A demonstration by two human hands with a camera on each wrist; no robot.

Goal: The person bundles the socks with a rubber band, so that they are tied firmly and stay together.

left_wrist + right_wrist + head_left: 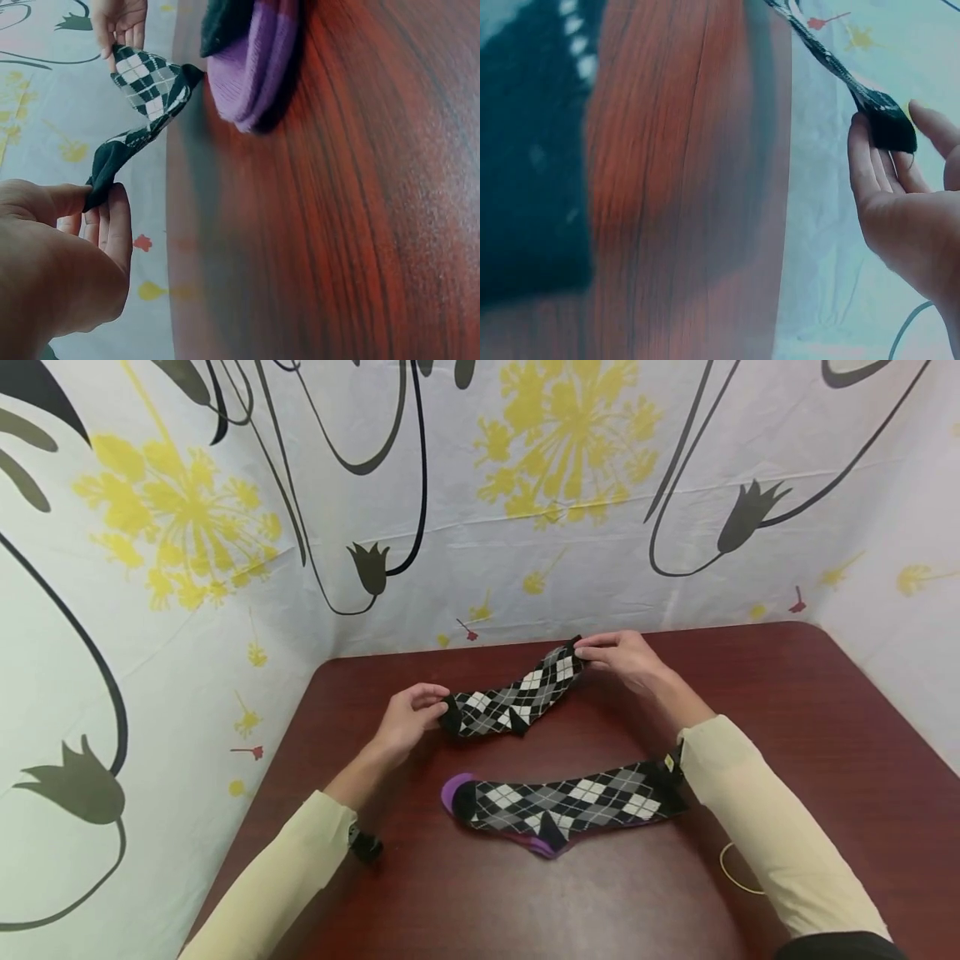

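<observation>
A small yellow patch (670, 763), like a tag or label, shows against black at the right wrist beside the cream right sleeve (772, 827); any lettering on it is too small to read. The only other markings are printed or knitted: yellow seed-heads, grey-green tulips and small red flowers on the white cloth (450, 518) behind, and diamonds on the socks.

The held argyle sock (517, 697), black, white and grey with a black heel, is stretched between both hands over the far part of the dark red wood-grain bench (585, 910). The left hand (401, 720) pinches its black toe end between thumb and fingers, a narrow grip. The right hand (626, 662) holds the black cuff end, also between thumb and fingers. The sock sags at mid-length, its heel pointing toward the near side.

Nearer the person, well apart from the hands, a second argyle sock (577, 802) of the same pattern lies flat, toe to the left and cuff by the right wrist. Beneath it, purple-toed hosiery (453, 785) shows at toe and heel; the left wrist view shows two purple layers there. A black device (365, 844) sits at the left wrist, and a thin yellow loop (738, 881) lies partly behind the right sleeve.
</observation>
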